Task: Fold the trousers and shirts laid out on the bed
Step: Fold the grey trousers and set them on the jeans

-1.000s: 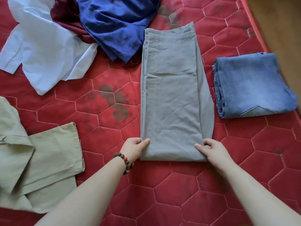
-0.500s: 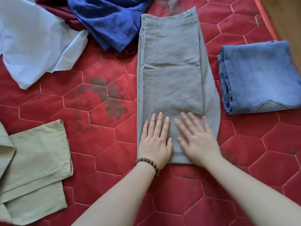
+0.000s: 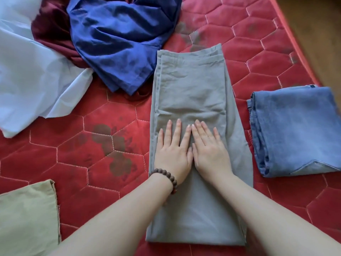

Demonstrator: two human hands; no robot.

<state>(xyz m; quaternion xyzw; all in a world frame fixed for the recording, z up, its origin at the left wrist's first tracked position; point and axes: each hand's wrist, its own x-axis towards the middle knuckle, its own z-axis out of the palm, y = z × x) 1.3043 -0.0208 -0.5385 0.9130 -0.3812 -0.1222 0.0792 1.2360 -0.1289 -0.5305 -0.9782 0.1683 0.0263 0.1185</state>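
Grey trousers (image 3: 191, 85), folded into a long strip, lie lengthwise in the middle of the red quilted bed (image 3: 83, 163). My left hand (image 3: 173, 152), with a bead bracelet at the wrist, presses flat on the strip's middle, fingers straight. Right beside it and touching it, my right hand (image 3: 210, 152) presses flat the same way. Folded blue jeans (image 3: 295, 130) lie to the right. A crumpled dark blue garment (image 3: 118, 39) lies at the back, over a maroon one (image 3: 51, 34). A pale blue shirt (image 3: 31, 80) spreads at the left.
Khaki-green trousers (image 3: 27, 218) lie at the lower left corner. The bed's right edge (image 3: 293, 43) runs diagonally at the upper right, with wooden floor (image 3: 317, 24) beyond it. Dark stains mark the quilt left of the grey trousers.
My hands left the near end of the grey trousers, went flat and slid up the strip to its middle, coming together side by side. The view has moved closer.
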